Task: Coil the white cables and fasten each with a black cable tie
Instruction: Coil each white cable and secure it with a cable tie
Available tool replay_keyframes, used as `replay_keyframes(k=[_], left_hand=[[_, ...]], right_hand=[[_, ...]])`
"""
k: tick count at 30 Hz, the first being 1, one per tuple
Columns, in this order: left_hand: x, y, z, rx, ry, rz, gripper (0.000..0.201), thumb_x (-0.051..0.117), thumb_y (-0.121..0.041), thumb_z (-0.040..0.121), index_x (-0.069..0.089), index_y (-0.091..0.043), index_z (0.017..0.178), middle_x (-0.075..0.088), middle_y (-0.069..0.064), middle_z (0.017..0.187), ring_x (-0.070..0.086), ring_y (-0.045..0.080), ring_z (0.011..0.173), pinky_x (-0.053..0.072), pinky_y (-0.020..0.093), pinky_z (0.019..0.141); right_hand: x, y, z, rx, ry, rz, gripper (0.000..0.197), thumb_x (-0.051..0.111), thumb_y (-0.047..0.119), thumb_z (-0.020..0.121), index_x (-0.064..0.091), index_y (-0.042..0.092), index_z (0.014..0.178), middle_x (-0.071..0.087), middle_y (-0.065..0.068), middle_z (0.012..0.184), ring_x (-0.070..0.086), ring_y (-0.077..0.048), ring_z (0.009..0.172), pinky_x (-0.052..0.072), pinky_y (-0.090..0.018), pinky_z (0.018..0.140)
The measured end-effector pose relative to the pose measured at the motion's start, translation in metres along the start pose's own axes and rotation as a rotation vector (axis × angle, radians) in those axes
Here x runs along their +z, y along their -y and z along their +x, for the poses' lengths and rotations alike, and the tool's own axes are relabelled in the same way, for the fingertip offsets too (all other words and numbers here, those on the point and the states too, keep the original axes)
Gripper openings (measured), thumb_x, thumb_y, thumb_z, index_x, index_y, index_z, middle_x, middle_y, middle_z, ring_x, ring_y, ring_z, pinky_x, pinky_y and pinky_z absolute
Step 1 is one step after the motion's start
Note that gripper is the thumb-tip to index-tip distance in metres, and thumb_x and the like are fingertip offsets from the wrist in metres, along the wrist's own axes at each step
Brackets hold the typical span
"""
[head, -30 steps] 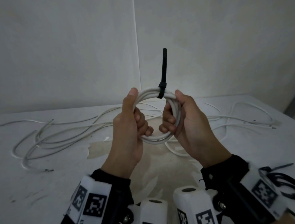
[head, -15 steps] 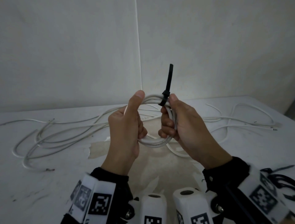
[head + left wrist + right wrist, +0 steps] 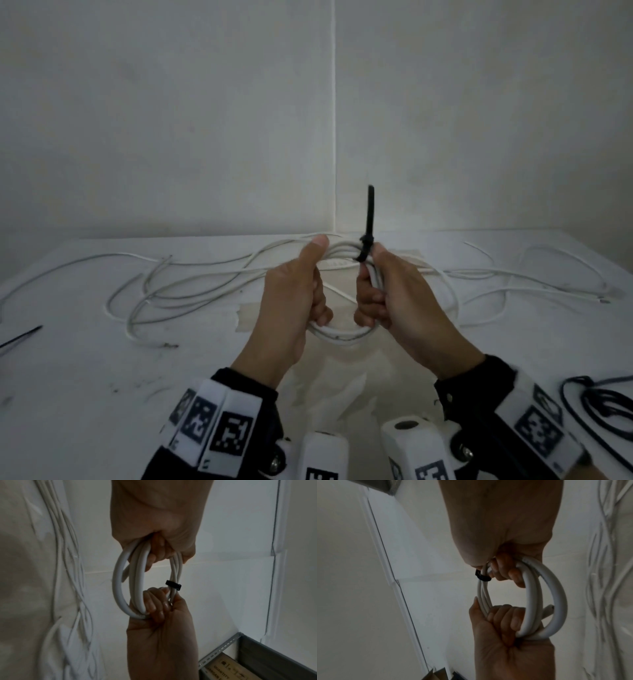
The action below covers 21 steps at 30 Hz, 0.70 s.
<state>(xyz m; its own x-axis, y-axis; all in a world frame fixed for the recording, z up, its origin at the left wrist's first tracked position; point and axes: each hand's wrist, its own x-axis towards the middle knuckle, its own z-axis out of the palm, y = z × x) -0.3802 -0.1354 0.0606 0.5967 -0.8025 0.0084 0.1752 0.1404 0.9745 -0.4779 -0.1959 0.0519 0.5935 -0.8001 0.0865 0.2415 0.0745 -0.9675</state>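
- At 5 o'clock, nearest you, a bundle of dark cable ties [image 3: 603,407] lies on the white table [image 3: 85,394] beside your right sleeve.
- Your left hand [image 3: 291,308] grips the left side of the coiled white cable [image 3: 339,334], thumb up along it; your right hand [image 3: 400,301] has its fingers curled round the right side.
- A black cable tie [image 3: 366,246] wraps the coil at 12 o'clock, just beside your right thumb, tail upright.
- A single black tie [image 3: 20,337] lies at 9 o'clock.
- Loose white cables [image 3: 191,291] sprawl beyond the coil from 10 to 2 o'clock, partly hidden by your hands.
- Only the wrist views show the coil's cut end [image 3: 549,609] poking out near your left fingers, and the left wrist view a metal shelf [image 3: 257,649].
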Motion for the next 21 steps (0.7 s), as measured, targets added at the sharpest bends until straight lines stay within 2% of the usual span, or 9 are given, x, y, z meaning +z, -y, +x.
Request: replay_keyframes(k=[2, 5, 9, 11, 13, 14, 16, 19, 21], left_hand=[[-0.012, -0.001, -0.006, -0.021, -0.008, 0.022, 0.049, 0.054, -0.033, 0.089, 0.028, -0.019, 0.049, 0.021, -0.005, 0.036, 0.02, 0.011, 0.031, 0.026, 0.019, 0.038], [-0.032, -0.007, -0.011, -0.019, -0.011, 0.052, 0.05, 0.053, -0.035, 0.089, 0.03, -0.018, 0.049, 0.023, -0.006, 0.038, 0.022, 0.01, 0.032, 0.029, 0.023, 0.042], [-0.058, -0.016, -0.018, 0.073, 0.024, 0.092, 0.04, 0.043, -0.04, 0.094, 0.05, -0.01, 0.069, 0.033, -0.006, 0.043, 0.036, 0.01, 0.037, 0.037, 0.027, 0.051], [-0.069, -0.019, -0.022, 0.151, 0.018, 0.175, 0.038, 0.038, -0.039, 0.096, 0.056, -0.01, 0.081, 0.041, -0.005, 0.052, 0.048, 0.01, 0.043, 0.041, 0.024, 0.052], [-0.081, -0.021, -0.025, 0.213, 0.015, 0.239, 0.036, 0.034, -0.034, 0.098, 0.055, -0.01, 0.083, 0.046, -0.003, 0.061, 0.056, 0.006, 0.051, 0.046, 0.022, 0.055], [-0.088, -0.023, -0.026, 0.232, 0.021, 0.259, 0.035, 0.033, -0.031, 0.099, 0.054, -0.01, 0.081, 0.049, -0.002, 0.065, 0.058, 0.004, 0.056, 0.049, 0.025, 0.062], [-0.102, -0.026, -0.028, 0.248, 0.035, 0.3, 0.036, 0.032, -0.027, 0.1, 0.053, -0.011, 0.076, 0.053, 0.001, 0.069, 0.059, 0.002, 0.06, 0.05, 0.032, 0.073], [-0.119, -0.027, -0.03, 0.255, 0.023, 0.316, 0.034, 0.031, -0.025, 0.1, 0.05, -0.013, 0.075, 0.048, 0.0, 0.068, 0.051, -0.001, 0.053, 0.044, 0.031, 0.071], [-0.125, -0.028, -0.031, 0.272, -0.007, 0.313, 0.031, 0.029, -0.024, 0.1, 0.049, -0.014, 0.078, 0.042, -0.002, 0.067, 0.044, -0.003, 0.048, 0.043, 0.028, 0.069]], right_hand=[[0.007, -0.005, -0.004, 0.035, 0.036, -0.032, 0.031, 0.03, 0.032, 0.099, 0.041, 0.011, 0.079, 0.028, 0.004, 0.044, 0.024, -0.009, 0.035, 0.031, -0.023, 0.041], [0.018, -0.008, -0.008, 0.024, 0.132, -0.076, 0.036, 0.03, 0.032, 0.099, 0.043, 0.008, 0.075, 0.035, 0.002, 0.049, 0.033, -0.011, 0.04, 0.038, -0.03, 0.053], [0.035, -0.004, -0.013, 0.005, 0.181, -0.108, 0.033, 0.032, 0.032, 0.097, 0.049, 0.01, 0.08, 0.045, 0.001, 0.055, 0.045, -0.012, 0.048, 0.046, -0.033, 0.066], [0.046, -0.002, -0.014, -0.001, 0.161, -0.13, 0.035, 0.032, 0.034, 0.097, 0.051, 0.01, 0.081, 0.044, 0.0, 0.058, 0.046, -0.013, 0.05, 0.046, -0.032, 0.066], [0.057, -0.001, -0.013, -0.03, 0.131, -0.177, 0.035, 0.033, 0.035, 0.097, 0.051, 0.011, 0.081, 0.042, 0.0, 0.06, 0.045, -0.012, 0.05, 0.044, -0.028, 0.061], [0.062, -0.001, -0.012, -0.048, 0.123, -0.206, 0.034, 0.033, 0.035, 0.098, 0.051, 0.012, 0.081, 0.041, 0.0, 0.06, 0.044, -0.012, 0.05, 0.042, -0.027, 0.06], [0.072, -0.003, -0.01, -0.067, 0.129, -0.254, 0.033, 0.034, 0.035, 0.098, 0.052, 0.013, 0.082, 0.04, 0.001, 0.061, 0.043, -0.011, 0.049, 0.041, -0.029, 0.061], [0.088, -0.008, -0.01, -0.057, 0.161, -0.283, 0.033, 0.032, 0.037, 0.098, 0.053, 0.014, 0.086, 0.044, -0.001, 0.065, 0.048, -0.009, 0.052, 0.041, -0.031, 0.067], [0.1, -0.012, -0.01, -0.059, 0.177, -0.272, 0.033, 0.03, 0.039, 0.097, 0.055, 0.017, 0.093, 0.052, -0.001, 0.076, 0.058, -0.009, 0.067, 0.045, -0.029, 0.074]])
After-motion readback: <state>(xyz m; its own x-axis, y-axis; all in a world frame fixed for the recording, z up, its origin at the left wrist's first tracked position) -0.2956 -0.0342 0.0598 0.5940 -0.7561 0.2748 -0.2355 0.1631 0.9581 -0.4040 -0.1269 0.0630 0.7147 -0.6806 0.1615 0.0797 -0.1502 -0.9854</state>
